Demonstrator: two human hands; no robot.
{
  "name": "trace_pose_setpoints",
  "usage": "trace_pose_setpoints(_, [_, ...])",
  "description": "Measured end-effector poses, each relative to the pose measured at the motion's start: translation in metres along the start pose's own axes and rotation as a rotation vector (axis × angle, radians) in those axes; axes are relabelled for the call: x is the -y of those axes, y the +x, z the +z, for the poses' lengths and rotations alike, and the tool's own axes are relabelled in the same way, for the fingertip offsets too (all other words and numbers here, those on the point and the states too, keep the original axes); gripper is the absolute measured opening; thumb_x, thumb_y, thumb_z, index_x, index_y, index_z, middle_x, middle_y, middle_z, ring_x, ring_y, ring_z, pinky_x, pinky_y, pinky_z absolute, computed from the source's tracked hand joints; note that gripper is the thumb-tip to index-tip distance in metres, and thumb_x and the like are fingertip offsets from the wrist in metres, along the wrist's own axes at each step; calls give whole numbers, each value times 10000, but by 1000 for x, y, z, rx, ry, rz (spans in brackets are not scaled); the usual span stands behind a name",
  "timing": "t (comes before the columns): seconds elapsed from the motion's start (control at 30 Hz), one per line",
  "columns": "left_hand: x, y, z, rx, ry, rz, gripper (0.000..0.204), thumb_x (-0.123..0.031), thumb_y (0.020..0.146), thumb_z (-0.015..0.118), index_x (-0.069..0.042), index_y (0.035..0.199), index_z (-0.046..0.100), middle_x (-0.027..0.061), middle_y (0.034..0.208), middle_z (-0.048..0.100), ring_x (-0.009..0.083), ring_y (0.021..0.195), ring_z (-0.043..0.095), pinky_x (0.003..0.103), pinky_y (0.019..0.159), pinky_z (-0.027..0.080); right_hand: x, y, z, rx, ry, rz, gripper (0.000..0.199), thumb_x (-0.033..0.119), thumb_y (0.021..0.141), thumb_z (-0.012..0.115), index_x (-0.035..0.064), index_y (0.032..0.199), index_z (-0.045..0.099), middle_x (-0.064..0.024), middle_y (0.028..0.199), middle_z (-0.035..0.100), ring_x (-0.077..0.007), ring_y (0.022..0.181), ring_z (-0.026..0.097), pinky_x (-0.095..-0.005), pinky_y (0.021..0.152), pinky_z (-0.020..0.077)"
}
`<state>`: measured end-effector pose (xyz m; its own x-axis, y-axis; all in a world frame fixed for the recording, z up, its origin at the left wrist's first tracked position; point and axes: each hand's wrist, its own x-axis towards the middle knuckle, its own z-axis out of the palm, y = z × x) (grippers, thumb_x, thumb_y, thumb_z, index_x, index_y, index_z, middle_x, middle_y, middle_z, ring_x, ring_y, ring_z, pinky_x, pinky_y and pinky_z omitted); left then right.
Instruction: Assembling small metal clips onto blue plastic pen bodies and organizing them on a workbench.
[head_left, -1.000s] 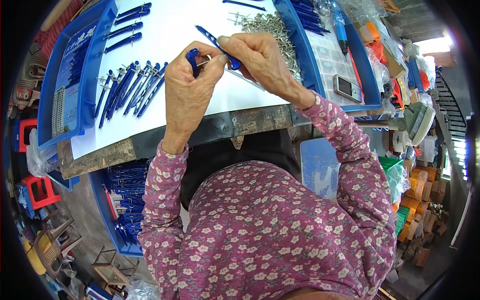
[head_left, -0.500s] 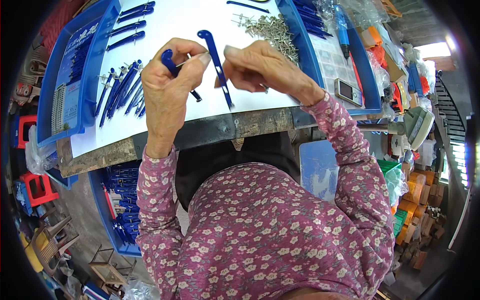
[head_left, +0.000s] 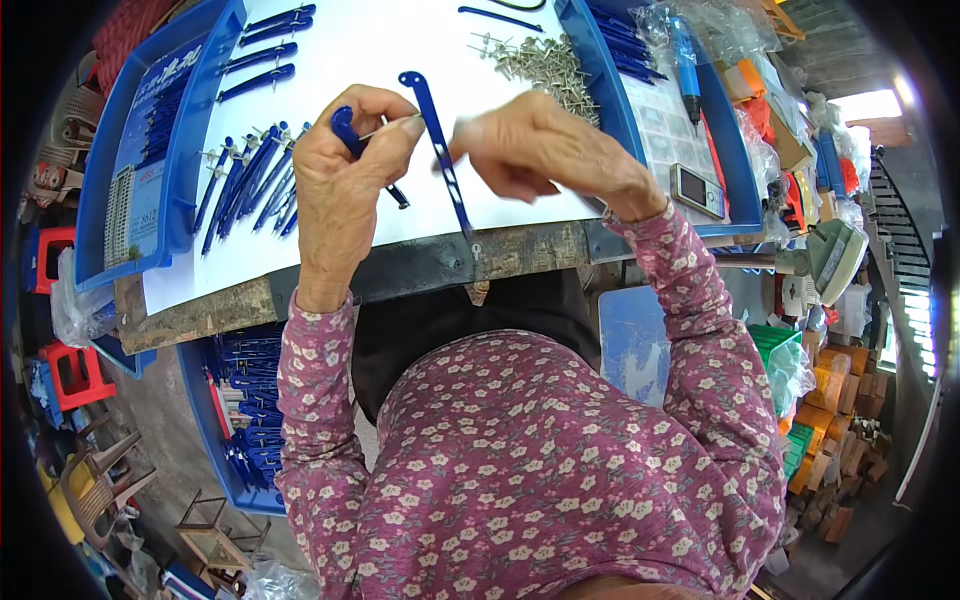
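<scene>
My left hand [head_left: 345,195] is closed around a dark blue strip with a curved, hooked end [head_left: 342,124]. A thin metal pin [head_left: 374,131] shows between its thumb and forefinger, pointing right. At the pin's tip stands a second blue strip [head_left: 425,105], with a rounded top and bright slots along its lower half. My right hand [head_left: 555,150] is just right of this second strip, its fingers bent and smeared by motion; whether they touch it I cannot tell. Left of my left hand, several blue strips with metal pins [head_left: 250,180] lie side by side on the white sheet [head_left: 370,50].
A heap of metal pins [head_left: 550,70] lies at the back right, beside a blue tray [head_left: 610,90]. More blue strips [head_left: 270,55] lie at the back left, near another blue tray [head_left: 195,130]. A mobile phone [head_left: 698,190] rests in the right tray. The worn table edge [head_left: 530,247] runs before me.
My right hand has turned, its fingers shifting at the slotted strip's right side. My left hand keeps its grip, and the view has shifted slightly.
</scene>
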<state>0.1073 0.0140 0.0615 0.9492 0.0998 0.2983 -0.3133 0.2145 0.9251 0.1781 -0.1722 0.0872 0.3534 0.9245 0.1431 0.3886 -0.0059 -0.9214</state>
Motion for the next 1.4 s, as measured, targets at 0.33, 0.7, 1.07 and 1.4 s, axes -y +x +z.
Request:
trace_pose_setpoints(0.33, [6,-8,6,26,-165,-91,58,-55,805,562,-10,841,570,-40,599,474,17,502,374,168,444,262,8,9,6,-274,-161,51,475,413,937,363,67,1231,502,14,525,457,-42,440,440,-175,375,319])
trace_pose_setpoints(0.7, [31,-20,-1,27,-766,-186,38,-4,817,522,-19,851,524,1,618,417,74,526,368,218,468,281,-1,3,30,-389,-837,-39,144,166,763,657,39,828,652,-31,630,441,-163,570,427,-310,509,339])
trace_pose_setpoints(1.07, [74,-27,0,200,-1130,-153,75,-72,803,526,-21,796,472,46,608,412,122,603,359,236,517,315,8,-3,66,-352,-411,50,161,154,808,621,-3,770,610,-57,517,511,-127,409,437,-272,388,337])
trace_pose_setpoints(1.4, [82,-28,4,211,-1171,-179,79,-84,823,531,-26,815,478,43,618,420,129,625,354,244,564,309,6,-7,72,-393,-419,72,151,148,823,600,2,785,596,-67,493,500,-122,402,458,-267,376,338])
